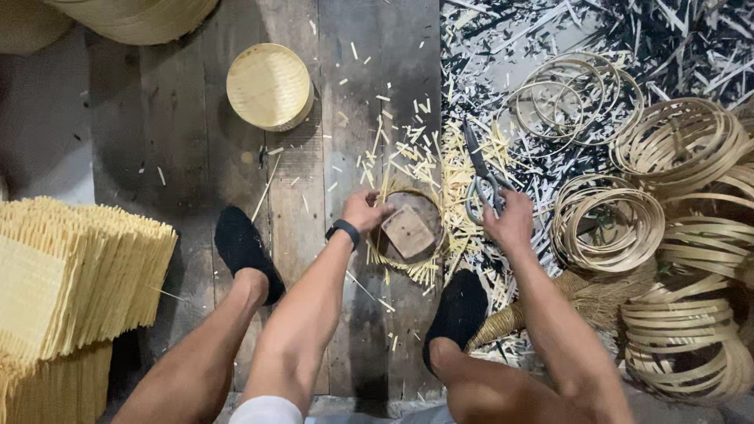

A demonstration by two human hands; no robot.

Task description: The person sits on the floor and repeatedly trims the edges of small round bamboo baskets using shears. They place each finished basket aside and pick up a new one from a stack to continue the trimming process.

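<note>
My left hand (364, 210), with a black band on its wrist, grips the rim of a round bamboo ring (390, 261) with frayed strip ends, lying on the wooden floor between my feet. A small square wooden block (408, 231) sits inside the ring. My right hand (509, 222) rests on the handles of large metal scissors (479, 174) that lie on the floor with the blades pointing away from me. Cut bamboo slivers are scattered around both hands.
A finished round woven lid (269, 85) lies further away on the planks. Stacks of square woven bamboo mats (75, 271) stand at left. Several coiled bamboo hoops (679, 145) pile up at right, with dark and pale offcuts (550, 31) beyond them. My black-socked feet (243, 247) flank the ring.
</note>
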